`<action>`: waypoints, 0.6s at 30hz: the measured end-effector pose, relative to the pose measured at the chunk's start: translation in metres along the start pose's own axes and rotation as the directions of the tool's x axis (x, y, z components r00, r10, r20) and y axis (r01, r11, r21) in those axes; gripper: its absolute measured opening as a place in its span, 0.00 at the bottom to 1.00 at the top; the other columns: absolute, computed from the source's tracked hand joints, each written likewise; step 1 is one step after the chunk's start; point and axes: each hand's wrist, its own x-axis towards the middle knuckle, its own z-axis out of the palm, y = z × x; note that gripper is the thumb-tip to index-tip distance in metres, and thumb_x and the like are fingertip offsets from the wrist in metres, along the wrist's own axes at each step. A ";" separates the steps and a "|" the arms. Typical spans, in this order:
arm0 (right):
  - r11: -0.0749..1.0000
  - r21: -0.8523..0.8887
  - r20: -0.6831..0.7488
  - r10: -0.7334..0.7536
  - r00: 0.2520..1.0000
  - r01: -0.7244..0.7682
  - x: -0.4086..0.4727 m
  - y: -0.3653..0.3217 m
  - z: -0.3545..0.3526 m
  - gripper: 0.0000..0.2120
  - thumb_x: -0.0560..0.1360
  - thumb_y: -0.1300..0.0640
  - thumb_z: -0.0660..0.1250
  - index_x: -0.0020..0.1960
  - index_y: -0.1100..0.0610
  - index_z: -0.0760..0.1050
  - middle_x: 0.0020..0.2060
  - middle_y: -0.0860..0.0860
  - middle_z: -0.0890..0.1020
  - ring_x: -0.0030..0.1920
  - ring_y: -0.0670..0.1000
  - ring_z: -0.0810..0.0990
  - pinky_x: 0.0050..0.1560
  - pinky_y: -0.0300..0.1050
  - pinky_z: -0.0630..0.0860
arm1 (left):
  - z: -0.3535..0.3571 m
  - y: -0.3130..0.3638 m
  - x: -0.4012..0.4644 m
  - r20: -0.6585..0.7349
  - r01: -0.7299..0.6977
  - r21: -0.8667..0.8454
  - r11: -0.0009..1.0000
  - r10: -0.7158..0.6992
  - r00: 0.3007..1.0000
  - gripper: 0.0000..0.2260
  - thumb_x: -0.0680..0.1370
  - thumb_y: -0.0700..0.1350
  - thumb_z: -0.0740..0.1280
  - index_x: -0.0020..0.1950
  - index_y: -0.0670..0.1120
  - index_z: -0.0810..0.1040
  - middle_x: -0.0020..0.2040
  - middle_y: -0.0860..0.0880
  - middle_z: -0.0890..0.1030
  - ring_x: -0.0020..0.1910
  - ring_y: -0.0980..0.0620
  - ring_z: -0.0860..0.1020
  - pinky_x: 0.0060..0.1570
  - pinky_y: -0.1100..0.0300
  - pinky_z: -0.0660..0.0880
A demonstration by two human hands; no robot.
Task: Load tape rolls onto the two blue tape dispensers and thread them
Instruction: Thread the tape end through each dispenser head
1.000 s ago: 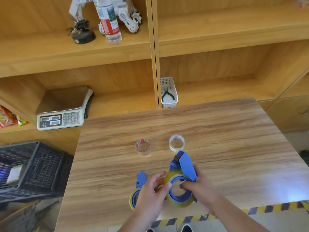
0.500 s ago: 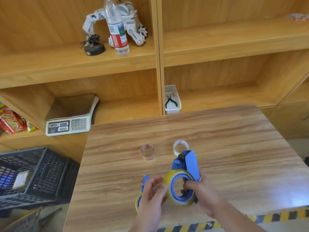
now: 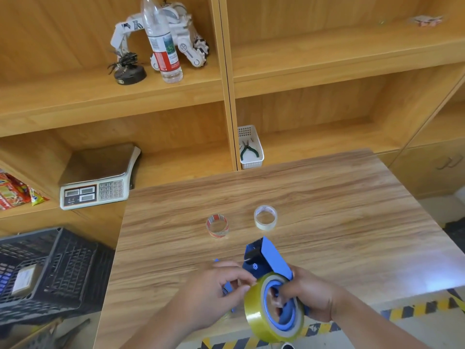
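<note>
Right hand (image 3: 312,298) is closed round the blue tape dispenser (image 3: 266,260), fingers through the core of the yellow tape roll (image 3: 271,313); left hand (image 3: 214,295) pinches the roll's upper rim, probably at the tape end. All held up over the table (image 3: 327,197) near edge. Risk: the roll looks loosely seated, could slip off the hub or the free end restick. Dispenser long axis runs away from the person, nose pointing up-left toward two small rolls (image 3: 217,226).

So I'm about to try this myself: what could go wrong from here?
The blue dispenser with its yellow tape roll is held past the table edge, so a slip could drop it to the floor. The left hand works by the toothed end, which could nick the fingers. Its forearm could also knock the second dispenser beneath.
</note>
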 end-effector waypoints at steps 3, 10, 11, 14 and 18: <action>0.999 -0.022 0.048 0.031 0.998 -0.030 -0.004 0.004 0.002 0.12 0.63 0.74 0.64 0.44 0.64 0.78 0.36 0.59 0.77 0.35 0.57 0.76 0.40 0.48 0.76 | 0.000 0.005 -0.006 0.014 -0.029 0.077 0.997 0.028 1.000 0.06 0.79 0.53 0.67 0.53 0.60 0.82 0.46 0.63 0.80 0.47 0.60 0.79 0.44 0.66 0.74; 0.992 -0.063 0.087 0.112 0.990 -0.107 -0.009 0.010 0.005 0.12 0.64 0.73 0.65 0.46 0.64 0.78 0.36 0.59 0.76 0.36 0.57 0.76 0.42 0.49 0.75 | 0.000 0.019 -0.014 0.106 -0.053 0.143 0.988 0.038 0.994 0.05 0.78 0.53 0.67 0.51 0.57 0.83 0.42 0.63 0.80 0.44 0.64 0.78 0.44 0.73 0.70; 0.990 -0.068 0.095 0.128 0.987 -0.122 -0.009 0.010 0.006 0.13 0.64 0.73 0.65 0.46 0.64 0.79 0.37 0.59 0.76 0.37 0.56 0.76 0.43 0.48 0.76 | 0.000 0.020 -0.015 0.112 -0.058 0.169 0.984 0.040 0.993 0.07 0.79 0.54 0.66 0.51 0.57 0.83 0.41 0.64 0.79 0.44 0.65 0.78 0.44 0.74 0.69; 0.986 -0.071 0.138 0.161 0.977 -0.152 -0.010 0.010 0.008 0.11 0.67 0.74 0.64 0.44 0.63 0.80 0.36 0.58 0.77 0.36 0.56 0.77 0.45 0.48 0.76 | -0.005 0.024 -0.017 0.125 -0.141 0.266 0.954 0.111 0.986 0.09 0.82 0.53 0.63 0.55 0.56 0.82 0.47 0.59 0.80 0.43 0.68 0.72 0.41 0.76 0.65; 0.968 -0.143 0.178 0.230 0.957 -0.206 -0.008 0.009 0.009 0.10 0.67 0.74 0.64 0.45 0.64 0.78 0.36 0.57 0.79 0.38 0.55 0.78 0.48 0.48 0.75 | -0.013 0.033 -0.020 0.233 -0.277 0.428 0.860 0.191 0.954 0.10 0.83 0.53 0.59 0.53 0.58 0.81 0.47 0.59 0.80 0.47 0.62 0.75 0.44 0.77 0.64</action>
